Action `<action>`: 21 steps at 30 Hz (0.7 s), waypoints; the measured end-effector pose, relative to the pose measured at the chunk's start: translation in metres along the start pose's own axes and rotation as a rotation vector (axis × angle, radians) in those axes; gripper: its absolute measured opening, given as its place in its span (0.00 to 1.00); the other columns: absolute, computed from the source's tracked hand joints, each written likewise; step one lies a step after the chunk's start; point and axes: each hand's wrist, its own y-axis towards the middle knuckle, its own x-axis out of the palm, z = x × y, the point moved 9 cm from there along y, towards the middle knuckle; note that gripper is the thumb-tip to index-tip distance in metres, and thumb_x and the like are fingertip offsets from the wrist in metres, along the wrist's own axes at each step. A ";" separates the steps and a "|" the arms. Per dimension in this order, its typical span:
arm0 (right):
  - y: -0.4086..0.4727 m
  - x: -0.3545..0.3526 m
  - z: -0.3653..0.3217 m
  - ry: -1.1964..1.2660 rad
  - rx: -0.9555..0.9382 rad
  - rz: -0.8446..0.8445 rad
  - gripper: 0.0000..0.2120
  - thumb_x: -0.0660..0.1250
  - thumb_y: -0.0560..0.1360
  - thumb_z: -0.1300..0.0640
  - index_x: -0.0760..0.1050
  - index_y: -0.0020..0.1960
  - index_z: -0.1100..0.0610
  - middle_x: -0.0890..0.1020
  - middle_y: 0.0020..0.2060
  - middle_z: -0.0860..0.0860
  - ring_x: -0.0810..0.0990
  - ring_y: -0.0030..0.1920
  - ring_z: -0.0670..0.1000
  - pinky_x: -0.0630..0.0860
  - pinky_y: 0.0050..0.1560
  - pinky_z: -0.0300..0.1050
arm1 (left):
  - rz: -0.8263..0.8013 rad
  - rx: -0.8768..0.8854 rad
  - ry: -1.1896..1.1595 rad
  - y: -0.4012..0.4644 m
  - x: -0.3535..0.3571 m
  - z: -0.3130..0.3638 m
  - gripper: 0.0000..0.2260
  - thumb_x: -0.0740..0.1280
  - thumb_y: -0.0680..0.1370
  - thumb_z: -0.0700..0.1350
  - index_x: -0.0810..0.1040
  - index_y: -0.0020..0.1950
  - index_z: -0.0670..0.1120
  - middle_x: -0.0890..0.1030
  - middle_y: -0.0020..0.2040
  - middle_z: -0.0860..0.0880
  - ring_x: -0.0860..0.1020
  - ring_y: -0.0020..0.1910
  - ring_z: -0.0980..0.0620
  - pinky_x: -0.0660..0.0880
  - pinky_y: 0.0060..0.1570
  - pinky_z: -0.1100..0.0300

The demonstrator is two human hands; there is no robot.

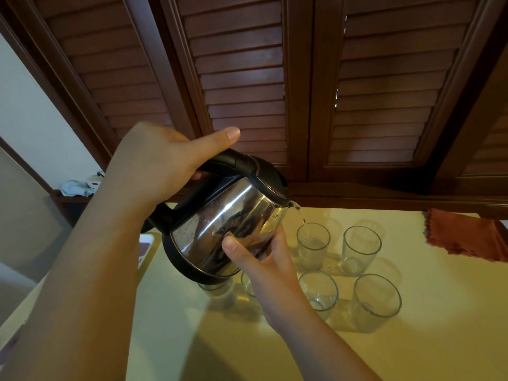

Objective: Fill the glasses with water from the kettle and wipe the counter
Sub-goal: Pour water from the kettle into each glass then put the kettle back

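Six clear glasses stand on the pale counter (412, 353) at centre right of the frame in two rows; two near ones are partly hidden behind the kettle (228, 215) and the right hand (264, 259). A reddish cloth (464, 235) lies at the counter's right edge, well apart from the glasses. Dark louvred doors (242, 86) fill the top of the frame. The steel kettle hangs mid-frame above the counter, tilted, its long axis running from lower left to upper right, spout toward the right. Water (301, 215) falls from the spout into the far-left glass (313, 246). The left hand (162, 163) has its grip wrapped round the black handle; the right hand's grip clasps the kettle's body from below. Bare counter stretches along the bottom right.
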 end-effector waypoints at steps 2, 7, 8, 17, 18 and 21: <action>0.000 0.000 -0.001 -0.001 -0.003 -0.003 0.41 0.83 0.61 0.39 0.73 0.71 0.44 0.86 0.60 0.40 0.84 0.62 0.40 0.82 0.54 0.34 | 0.003 -0.003 -0.002 0.000 0.000 0.000 0.34 0.69 0.70 0.74 0.82 0.33 0.41 0.81 0.29 0.45 0.81 0.34 0.45 0.78 0.50 0.45; 0.002 0.001 -0.004 0.005 -0.019 -0.016 0.41 0.83 0.62 0.41 0.73 0.72 0.42 0.86 0.62 0.40 0.84 0.63 0.41 0.81 0.55 0.33 | 0.021 -0.020 -0.001 0.001 -0.001 -0.001 0.34 0.69 0.69 0.75 0.83 0.34 0.41 0.82 0.30 0.47 0.81 0.35 0.45 0.77 0.47 0.47; 0.002 0.001 -0.004 0.005 -0.020 -0.016 0.41 0.83 0.62 0.40 0.73 0.72 0.41 0.85 0.62 0.40 0.84 0.63 0.41 0.81 0.55 0.34 | 0.021 -0.022 -0.003 0.002 -0.001 -0.002 0.34 0.69 0.69 0.74 0.84 0.35 0.41 0.82 0.31 0.47 0.82 0.36 0.45 0.77 0.47 0.48; 0.003 -0.005 -0.002 0.012 -0.026 -0.007 0.39 0.84 0.62 0.43 0.73 0.70 0.42 0.86 0.62 0.42 0.84 0.63 0.42 0.82 0.55 0.36 | 0.007 -0.045 -0.019 0.004 0.005 -0.006 0.33 0.69 0.69 0.75 0.83 0.33 0.43 0.82 0.28 0.48 0.82 0.33 0.49 0.77 0.45 0.50; 0.004 -0.005 -0.001 0.017 -0.023 -0.005 0.40 0.84 0.62 0.42 0.74 0.70 0.43 0.86 0.61 0.42 0.85 0.62 0.42 0.82 0.55 0.35 | 0.010 -0.044 -0.012 0.004 0.006 -0.005 0.33 0.69 0.69 0.75 0.83 0.33 0.43 0.82 0.28 0.48 0.82 0.33 0.48 0.77 0.45 0.50; 0.005 -0.008 -0.001 0.022 -0.013 0.002 0.43 0.84 0.59 0.40 0.73 0.71 0.43 0.86 0.61 0.42 0.84 0.62 0.42 0.82 0.54 0.36 | 0.016 -0.039 -0.003 0.004 0.006 -0.003 0.33 0.69 0.69 0.75 0.83 0.32 0.44 0.80 0.25 0.50 0.79 0.28 0.53 0.76 0.42 0.53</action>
